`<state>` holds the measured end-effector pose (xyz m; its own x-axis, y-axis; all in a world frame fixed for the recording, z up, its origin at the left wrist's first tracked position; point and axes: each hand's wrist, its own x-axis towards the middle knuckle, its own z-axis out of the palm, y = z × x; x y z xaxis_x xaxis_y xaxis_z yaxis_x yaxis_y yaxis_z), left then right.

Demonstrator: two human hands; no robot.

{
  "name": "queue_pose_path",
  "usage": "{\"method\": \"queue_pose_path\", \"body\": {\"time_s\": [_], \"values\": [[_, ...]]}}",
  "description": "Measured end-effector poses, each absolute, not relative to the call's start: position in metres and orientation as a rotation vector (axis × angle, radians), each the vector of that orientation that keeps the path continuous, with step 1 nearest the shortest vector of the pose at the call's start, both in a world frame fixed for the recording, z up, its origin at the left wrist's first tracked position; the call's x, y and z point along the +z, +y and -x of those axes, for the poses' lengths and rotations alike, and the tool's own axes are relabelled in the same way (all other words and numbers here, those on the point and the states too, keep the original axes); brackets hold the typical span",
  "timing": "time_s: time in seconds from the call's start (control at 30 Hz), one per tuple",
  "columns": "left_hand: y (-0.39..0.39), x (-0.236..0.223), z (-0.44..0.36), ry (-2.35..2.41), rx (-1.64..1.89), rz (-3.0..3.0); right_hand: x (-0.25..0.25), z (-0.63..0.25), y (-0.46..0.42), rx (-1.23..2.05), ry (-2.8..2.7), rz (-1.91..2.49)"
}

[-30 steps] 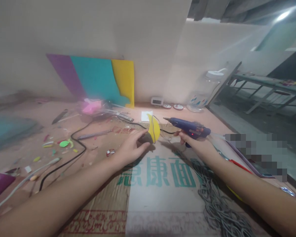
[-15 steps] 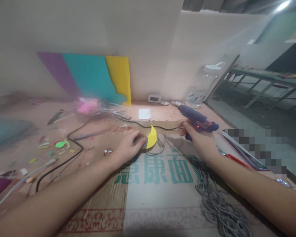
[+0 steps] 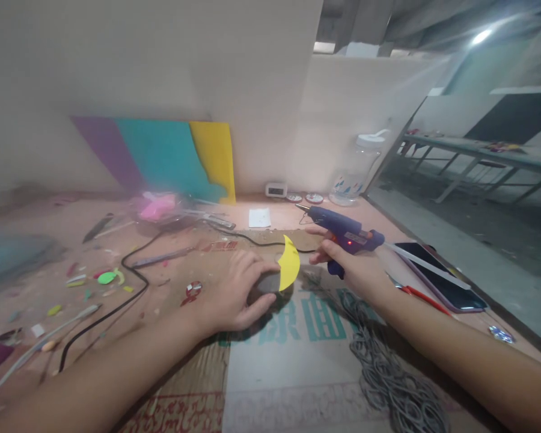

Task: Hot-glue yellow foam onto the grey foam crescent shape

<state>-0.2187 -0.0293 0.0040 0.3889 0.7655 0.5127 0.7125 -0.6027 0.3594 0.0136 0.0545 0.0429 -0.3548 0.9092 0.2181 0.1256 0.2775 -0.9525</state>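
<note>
My left hand (image 3: 237, 291) is curled over a small grey piece with a yellow crescent-shaped foam cutout (image 3: 289, 270) attached, pressing it on the flattened cardboard (image 3: 293, 355). My right hand (image 3: 347, 267) grips a blue hot glue gun (image 3: 345, 231) by its handle, nozzle pointing left and away, a red light lit on its side. The gun sits just right of the yellow cutout, not touching it.
A pile of grey cord (image 3: 388, 373) lies on the cardboard under my right forearm. A phone (image 3: 442, 282) and red-handled tool (image 3: 421, 296) lie at right. Black cable (image 3: 130, 279), foam scraps (image 3: 106, 278), coloured foam sheets (image 3: 171, 156) against the wall, a clear jar (image 3: 360, 171).
My left hand drew the yellow cutout nearer and lower onto the cardboard. The glue gun tipped up, then came back down beside the cutout. The view shifted slightly.
</note>
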Motion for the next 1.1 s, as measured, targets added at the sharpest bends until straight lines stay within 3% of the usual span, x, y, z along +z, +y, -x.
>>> {"method": "queue_pose_path", "body": {"time_s": [0.27, 0.4, 0.5, 0.7, 1.1], "values": [[-0.029, -0.001, 0.220, 1.318, 0.966, -2.573, 0.026, -0.012, 0.048, 1.425, -1.626, 0.772], [-0.019, -0.007, 0.219, 1.360, 1.210, -2.343, 0.019, -0.011, 0.043, 1.275, -1.614, 0.812], [-0.006, -0.015, 0.219, 1.397, 1.432, -1.858, 0.015, -0.010, 0.043, 1.110, -1.609, 0.859], [0.006, -0.013, 0.220, 1.130, 1.237, -1.147, 0.017, -0.009, 0.046, 1.002, -1.858, 0.936], [0.012, -0.012, 0.225, 1.208, 1.513, -0.980, 0.018, -0.014, 0.061, 0.861, -2.172, 1.127]]}}
